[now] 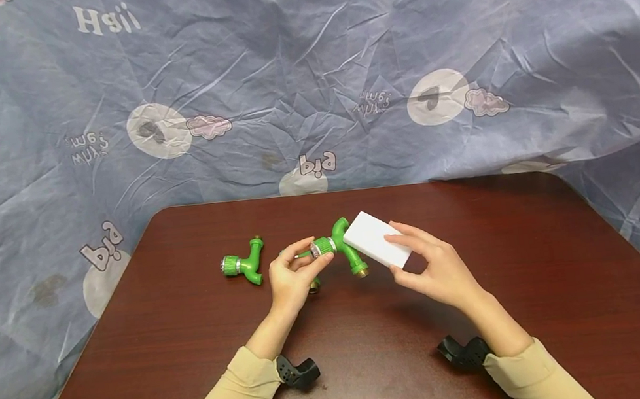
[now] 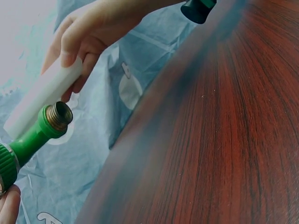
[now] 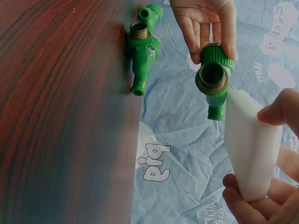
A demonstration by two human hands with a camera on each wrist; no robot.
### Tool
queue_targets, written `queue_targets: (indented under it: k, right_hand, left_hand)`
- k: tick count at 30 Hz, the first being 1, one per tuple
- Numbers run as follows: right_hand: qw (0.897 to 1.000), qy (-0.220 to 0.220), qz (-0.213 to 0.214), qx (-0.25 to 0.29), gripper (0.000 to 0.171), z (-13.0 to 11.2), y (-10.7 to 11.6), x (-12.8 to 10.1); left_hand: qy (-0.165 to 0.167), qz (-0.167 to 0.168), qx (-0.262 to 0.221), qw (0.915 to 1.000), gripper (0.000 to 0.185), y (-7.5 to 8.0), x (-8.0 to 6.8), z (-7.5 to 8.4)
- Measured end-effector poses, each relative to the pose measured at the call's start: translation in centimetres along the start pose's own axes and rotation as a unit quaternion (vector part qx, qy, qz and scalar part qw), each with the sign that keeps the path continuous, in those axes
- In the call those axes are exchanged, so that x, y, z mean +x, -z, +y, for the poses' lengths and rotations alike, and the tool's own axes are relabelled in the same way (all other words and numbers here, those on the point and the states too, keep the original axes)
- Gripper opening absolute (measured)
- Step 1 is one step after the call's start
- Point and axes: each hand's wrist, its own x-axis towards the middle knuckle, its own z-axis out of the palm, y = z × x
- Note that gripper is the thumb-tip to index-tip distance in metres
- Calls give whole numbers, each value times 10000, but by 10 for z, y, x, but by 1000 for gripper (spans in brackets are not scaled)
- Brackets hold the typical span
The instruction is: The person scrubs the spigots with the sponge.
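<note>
My left hand (image 1: 289, 282) pinches a green tap (image 1: 339, 239) by its ribbed knob, holding it up off the table. The tap's threaded brass inlet (image 2: 60, 116) points toward the bare tabletop side in the left wrist view. Between fingers and thumb, my right hand (image 1: 442, 271) grips a white rectangular sponge (image 1: 376, 239). One end of the sponge lies against or very close to the tap's body; contact is hard to tell. A second green tap (image 1: 315, 285) is partly hidden behind my left hand. Farther left on the table lies a third green tap (image 1: 249, 264).
Everything is over a dark red-brown wooden table (image 1: 374, 364). Behind it hangs a wrinkled blue-grey printed cloth (image 1: 305, 69). A black wrist mount (image 1: 299, 371) sits at the left wrist, and another black mount (image 1: 464, 351) at the right.
</note>
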Motion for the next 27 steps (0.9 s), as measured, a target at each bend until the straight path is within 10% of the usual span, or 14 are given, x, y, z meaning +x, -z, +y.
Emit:
queue_targets:
  k: [27]
  right_hand:
    - [9954,732,-574,243,47,-3,-11,-2]
  left_hand:
    - [-749,699,777,9917,40,0,0,6]
